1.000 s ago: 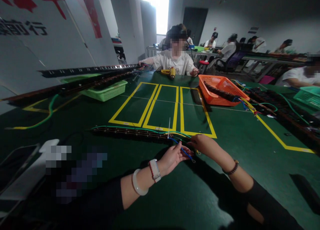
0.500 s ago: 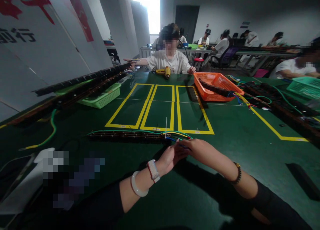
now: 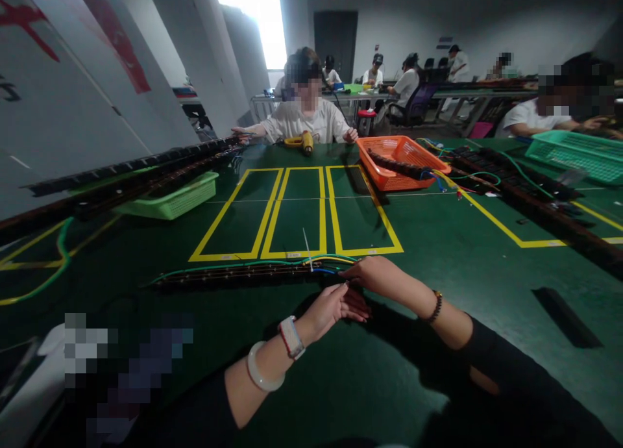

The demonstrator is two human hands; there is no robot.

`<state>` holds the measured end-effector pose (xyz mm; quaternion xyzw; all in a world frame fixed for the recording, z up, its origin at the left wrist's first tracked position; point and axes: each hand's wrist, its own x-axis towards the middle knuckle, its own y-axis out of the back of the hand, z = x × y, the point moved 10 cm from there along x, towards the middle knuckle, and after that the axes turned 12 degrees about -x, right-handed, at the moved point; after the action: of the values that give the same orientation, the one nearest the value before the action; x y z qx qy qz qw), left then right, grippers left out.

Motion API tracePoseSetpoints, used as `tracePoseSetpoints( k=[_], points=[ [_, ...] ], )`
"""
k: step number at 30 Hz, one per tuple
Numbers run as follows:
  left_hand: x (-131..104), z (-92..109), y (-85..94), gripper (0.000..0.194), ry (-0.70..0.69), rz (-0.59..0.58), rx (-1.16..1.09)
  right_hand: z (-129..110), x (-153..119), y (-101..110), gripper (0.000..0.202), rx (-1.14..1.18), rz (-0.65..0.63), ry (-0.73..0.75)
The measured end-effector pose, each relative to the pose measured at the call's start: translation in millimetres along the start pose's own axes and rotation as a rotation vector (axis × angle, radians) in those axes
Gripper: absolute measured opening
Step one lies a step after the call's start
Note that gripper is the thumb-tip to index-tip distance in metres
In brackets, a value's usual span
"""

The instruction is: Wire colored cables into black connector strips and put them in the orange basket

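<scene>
A long dark strip (image 3: 233,276) lies across the table just beyond my hands, with green, yellow and blue wires running along it to its right end. A thin white cable tie (image 3: 307,250) sticks up near that end. My left hand (image 3: 335,307) is beside the wire ends, palm turned up and fingers stretched out. Just above it, my right hand (image 3: 378,276) bends down with its fingertips pinched together near my left thumb. Whatever sits between those fingertips is too small or hidden to make out.
An orange basket (image 3: 399,178) holds another dark wired strip. More strips rest over a light green basket (image 3: 182,198) at left and lie at right (image 3: 516,188). A yellow heat gun (image 3: 306,143) is before a person (image 3: 302,117) opposite. A black piece (image 3: 567,317) lies at right.
The view has swung to the right, so the table things sit further left. My hands have come slightly apart, and my left fingers now show stretched out below the right hand.
</scene>
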<state>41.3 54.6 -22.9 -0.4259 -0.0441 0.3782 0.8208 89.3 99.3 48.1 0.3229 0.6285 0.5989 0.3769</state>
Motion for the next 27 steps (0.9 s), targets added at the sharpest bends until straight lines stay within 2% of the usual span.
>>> tracePoseSetpoints(
  k=[3, 5, 8, 12, 14, 17, 19, 22, 27],
  points=[
    [-0.6, 1.3, -1.4, 0.040, 0.000, 0.002, -0.004, 4.8, -2.9, 18.1, 0.036, -0.006, 0.090, -0.034],
    [-1.5, 0.4, -2.2, 0.048, 0.023, 0.006, 0.007, 8.3, -1.7, 27.4, 0.044, -0.001, 0.157, -0.027],
    [-3.2, -0.7, -5.6, 0.059, 0.056, -0.021, 0.021, 13.4, 8.7, 24.1, 0.064, 0.037, 0.192, 0.026],
    [-4.4, 1.3, -7.6, 0.063, 0.050, -0.033, 0.040, 15.8, 33.0, -0.9, 0.068, 0.147, 0.098, 0.104],
    [-4.4, 1.2, -6.9, 0.065, 0.052, -0.020, 0.042, 14.5, 44.1, -11.3, 0.059, 0.199, 0.021, 0.128],
    [-3.7, 0.5, -5.9, 0.062, 0.060, -0.006, -0.005, 15.3, 54.8, -27.1, 0.034, 0.275, -0.160, 0.110],
    [-2.6, 0.8, -3.7, 0.055, 0.060, 0.010, -0.053, 17.8, 57.8, -32.5, 0.028, 0.329, -0.240, 0.077],
    [-1.0, 1.6, 1.6, 0.046, 0.058, 0.057, -0.143, 20.3, 58.8, -33.5, 0.027, 0.431, -0.270, 0.045],
    [-0.7, 1.3, 2.9, 0.048, 0.058, 0.111, -0.264, 23.2, 51.6, -43.6, 0.031, 0.672, -0.369, -0.040]
  ],
)
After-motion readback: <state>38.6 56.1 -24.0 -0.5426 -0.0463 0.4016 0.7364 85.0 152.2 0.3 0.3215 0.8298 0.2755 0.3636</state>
